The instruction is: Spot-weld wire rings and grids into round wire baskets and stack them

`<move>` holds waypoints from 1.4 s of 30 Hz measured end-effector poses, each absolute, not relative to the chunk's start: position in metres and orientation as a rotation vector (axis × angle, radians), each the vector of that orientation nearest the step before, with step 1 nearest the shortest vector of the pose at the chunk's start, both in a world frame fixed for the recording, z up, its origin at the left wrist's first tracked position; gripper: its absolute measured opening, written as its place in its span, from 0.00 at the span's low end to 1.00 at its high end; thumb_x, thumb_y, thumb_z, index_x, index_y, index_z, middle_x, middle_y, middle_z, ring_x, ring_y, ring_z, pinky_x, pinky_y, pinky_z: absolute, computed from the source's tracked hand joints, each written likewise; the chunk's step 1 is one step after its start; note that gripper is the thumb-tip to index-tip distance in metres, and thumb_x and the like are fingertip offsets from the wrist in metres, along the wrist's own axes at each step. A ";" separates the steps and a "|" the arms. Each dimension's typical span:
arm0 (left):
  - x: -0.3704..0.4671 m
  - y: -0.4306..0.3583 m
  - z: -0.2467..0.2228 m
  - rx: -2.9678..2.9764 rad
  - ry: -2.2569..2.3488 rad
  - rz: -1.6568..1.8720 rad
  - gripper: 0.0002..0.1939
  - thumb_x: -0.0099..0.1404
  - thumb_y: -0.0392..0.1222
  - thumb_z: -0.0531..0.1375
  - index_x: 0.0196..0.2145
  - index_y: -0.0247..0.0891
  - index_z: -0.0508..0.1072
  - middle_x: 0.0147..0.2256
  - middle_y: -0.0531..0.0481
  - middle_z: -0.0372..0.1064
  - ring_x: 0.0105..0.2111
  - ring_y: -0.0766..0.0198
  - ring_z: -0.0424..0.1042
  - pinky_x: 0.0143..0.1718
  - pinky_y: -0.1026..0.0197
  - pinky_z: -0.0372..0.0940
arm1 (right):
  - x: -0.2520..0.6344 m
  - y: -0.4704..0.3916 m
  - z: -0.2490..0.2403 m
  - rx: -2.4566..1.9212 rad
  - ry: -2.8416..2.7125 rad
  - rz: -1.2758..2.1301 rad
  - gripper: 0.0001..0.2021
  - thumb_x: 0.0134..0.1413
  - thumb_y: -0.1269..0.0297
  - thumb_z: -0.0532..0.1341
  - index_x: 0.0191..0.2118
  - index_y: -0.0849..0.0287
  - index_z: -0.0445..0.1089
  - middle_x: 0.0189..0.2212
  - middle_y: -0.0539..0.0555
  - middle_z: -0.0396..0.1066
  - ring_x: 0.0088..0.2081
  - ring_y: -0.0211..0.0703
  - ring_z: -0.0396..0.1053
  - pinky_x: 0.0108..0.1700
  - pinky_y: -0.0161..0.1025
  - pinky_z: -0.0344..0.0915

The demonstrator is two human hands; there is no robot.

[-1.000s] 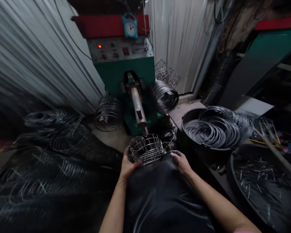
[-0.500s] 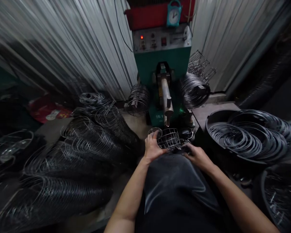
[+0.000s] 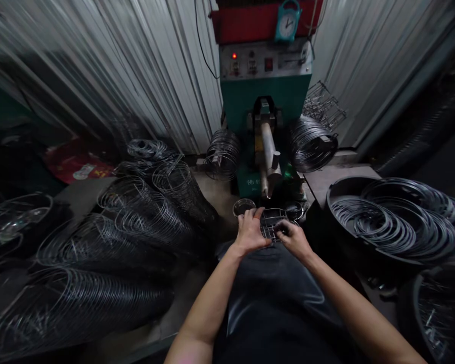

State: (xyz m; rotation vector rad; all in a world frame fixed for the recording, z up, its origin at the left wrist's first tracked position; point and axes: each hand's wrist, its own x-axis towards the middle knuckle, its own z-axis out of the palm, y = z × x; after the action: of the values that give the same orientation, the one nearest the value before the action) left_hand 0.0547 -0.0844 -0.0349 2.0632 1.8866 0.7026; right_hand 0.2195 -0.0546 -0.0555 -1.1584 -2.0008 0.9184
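A wire basket (image 3: pixel 270 232) sits just in front of the person, above the lap of a dark apron (image 3: pixel 273 298) and near the tip of the machine's metal arm (image 3: pixel 267 144); whether basket and apron touch is hard to tell. The left hand (image 3: pixel 249 231) has its fingers clamped on the basket's left side, thumb along the near edge. The right hand (image 3: pixel 294 241) has just come inward: half a second ago it was at the basket's right, and now its fingertips overlap the near wires, bunched close together, though I cannot tell whether they pinch the basket or some small piece. So the work, as I judge it, has gone from steadying the basket to handling its near side with both hands. A round wire ring (image 3: pixel 244 201) shows beyond the left fingers. The green machine (image 3: pixel 265 96) stands behind, its red light (image 3: pixel 234 55) lit in all three views. Coils hang on either side of it, wire rings (image 3: pixel 379 217) fill a black tub (image 3: pixel 328 205) at right, and stacked wire hoops (image 3: pixel 98 288) lie at left.
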 end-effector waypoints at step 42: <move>0.026 -0.014 -0.029 2.000 1.730 0.709 0.48 0.37 0.49 0.68 0.55 0.41 0.54 0.48 0.45 0.58 0.50 0.51 0.59 0.51 0.51 0.55 | 0.212 0.006 -0.034 -0.783 -2.446 0.611 0.08 0.52 0.72 0.56 0.36 0.59 0.72 0.33 0.56 0.71 0.35 0.42 0.71 0.37 0.38 0.67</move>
State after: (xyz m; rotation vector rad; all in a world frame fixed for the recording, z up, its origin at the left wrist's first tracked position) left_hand 0.0261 -0.0137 -0.0291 2.0003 1.7302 0.7086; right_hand 0.2122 0.0062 -0.0336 -0.7833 -2.4458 0.6107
